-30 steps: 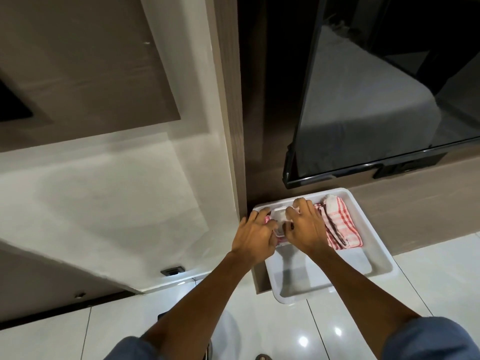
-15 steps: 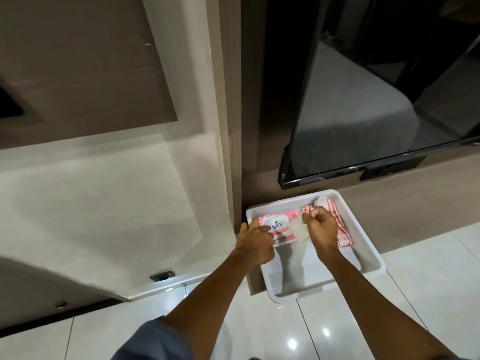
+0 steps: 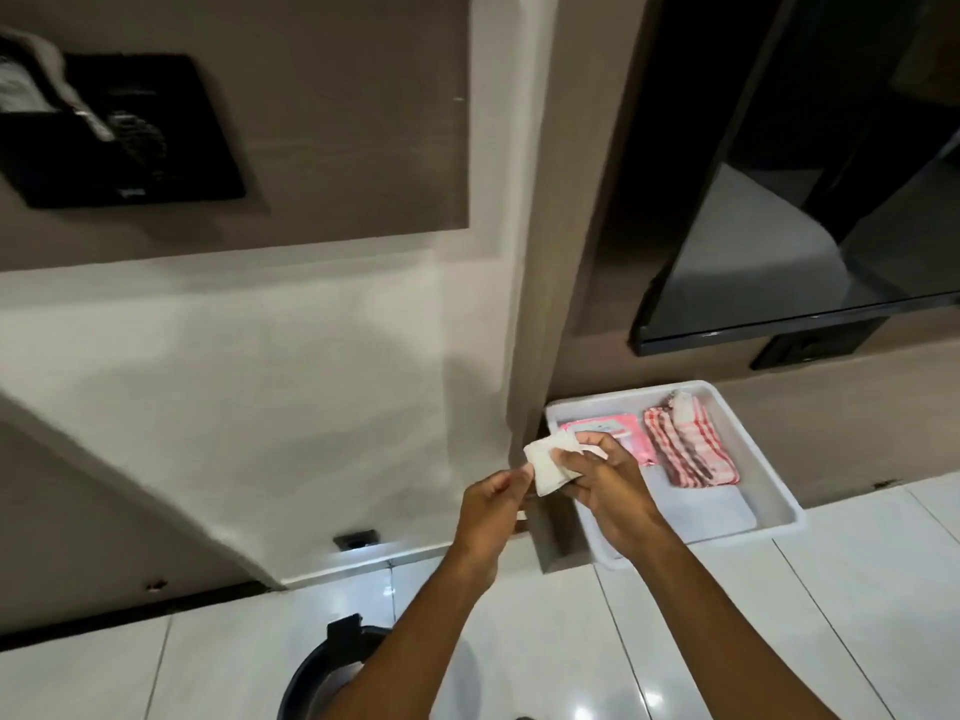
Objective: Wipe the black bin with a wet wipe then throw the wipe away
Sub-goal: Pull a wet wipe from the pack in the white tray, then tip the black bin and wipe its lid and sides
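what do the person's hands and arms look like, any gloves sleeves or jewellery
Both hands are bare: no gloves on the left hand or the right hand, and no rings, watch or bracelets show on the fingers or wrists. The forearms are uncovered all the way to the bottom edge of the picture, so no sleeve is in view now. No markings or bandages can be seen.

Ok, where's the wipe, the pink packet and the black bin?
Wipe [image 3: 546,462], head view, middle of the white sheet.
Pink packet [image 3: 626,431], head view, its top face.
Black bin [image 3: 311,678], head view, its left rim.
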